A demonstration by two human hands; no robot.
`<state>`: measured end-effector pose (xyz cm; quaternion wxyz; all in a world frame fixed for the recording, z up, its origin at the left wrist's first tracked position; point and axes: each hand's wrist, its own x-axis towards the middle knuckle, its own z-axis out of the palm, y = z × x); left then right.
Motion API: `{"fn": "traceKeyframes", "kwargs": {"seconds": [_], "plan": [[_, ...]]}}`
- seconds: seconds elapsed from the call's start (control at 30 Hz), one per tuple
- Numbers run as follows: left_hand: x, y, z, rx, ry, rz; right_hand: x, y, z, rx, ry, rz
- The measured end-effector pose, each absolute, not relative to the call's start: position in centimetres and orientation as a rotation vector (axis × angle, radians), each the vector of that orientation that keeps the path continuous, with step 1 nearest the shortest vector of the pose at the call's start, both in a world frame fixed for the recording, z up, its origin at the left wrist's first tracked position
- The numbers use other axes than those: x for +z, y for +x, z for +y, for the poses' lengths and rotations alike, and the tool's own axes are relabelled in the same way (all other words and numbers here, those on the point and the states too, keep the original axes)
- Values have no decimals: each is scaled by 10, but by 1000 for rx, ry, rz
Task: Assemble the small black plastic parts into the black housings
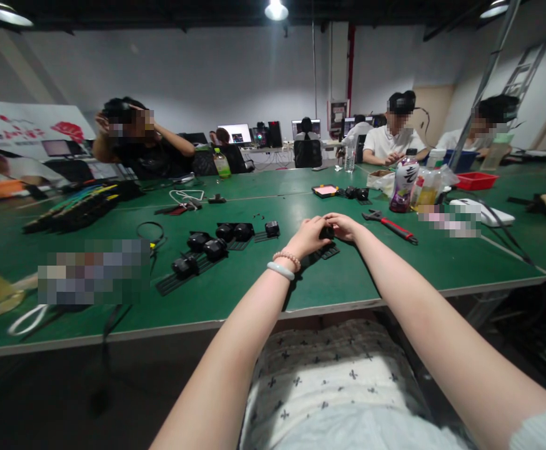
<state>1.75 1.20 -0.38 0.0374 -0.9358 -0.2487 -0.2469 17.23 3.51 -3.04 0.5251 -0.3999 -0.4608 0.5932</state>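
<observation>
Both my hands meet over the green table near its front edge. My left hand, with a beaded bracelet and a pale bangle at the wrist, has its fingers closed round a small black part. From the other side, my right hand grips the same part, fingers bent. A black slotted plate shows beneath them; my fingers hide most of the part. Similar black rounded parts on slotted plates lie to the left, one of them close to my left hand.
An adjustable wrench with a red handle lies right of my hands. Beyond it stand a purple-labelled bottle, a white box-like device and a red tray. A cable bundle lies far left. Several people sit around the table.
</observation>
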Motion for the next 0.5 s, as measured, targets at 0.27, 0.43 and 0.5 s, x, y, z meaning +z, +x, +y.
{"fn": "traceKeyframes", "kwargs": {"seconds": [0.27, 0.43, 0.5], "plan": [[5, 3, 10, -828, -2937, -804, -31, 176, 36, 1456, -978, -1127], [12, -6, 8, -985, -3006, -957, -31, 167, 37, 1444, -942, -1184], [15, -7, 7, -1017, -3048, -1026, -31, 165, 37, 1462, -937, -1220]]}}
